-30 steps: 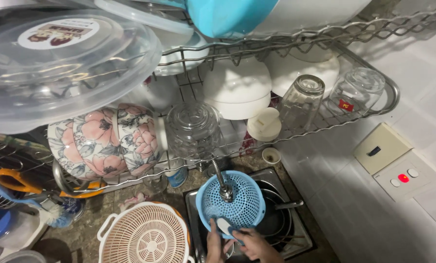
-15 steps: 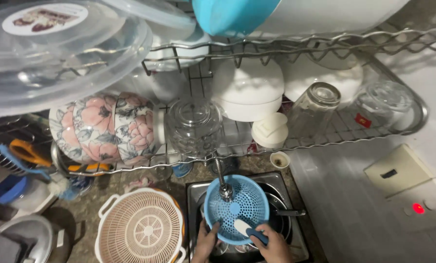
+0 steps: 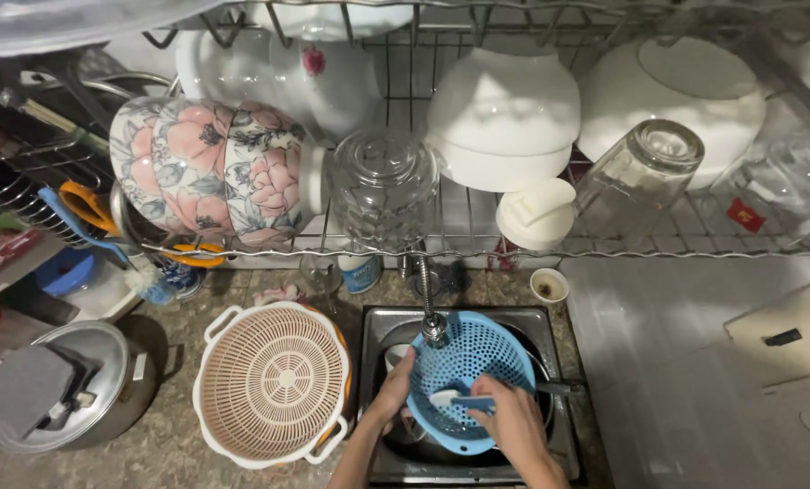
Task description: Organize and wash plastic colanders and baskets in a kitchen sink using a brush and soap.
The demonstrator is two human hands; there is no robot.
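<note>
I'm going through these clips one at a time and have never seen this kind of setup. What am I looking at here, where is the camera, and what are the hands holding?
There is no machine here: a person works with two bare hands, and one camera worn on the head looks down at them. The view shows a metal sink set in a stone counter. The left hand grips the rim of a blue plastic colander under the tap. The right hand holds a small brush or scrubber inside it; I cannot tell which. Beside the sink sits a cream colander, and further left a steel pot. Above hangs a wire rack with white bowls, floral bowls and an upturned glass.
</note>
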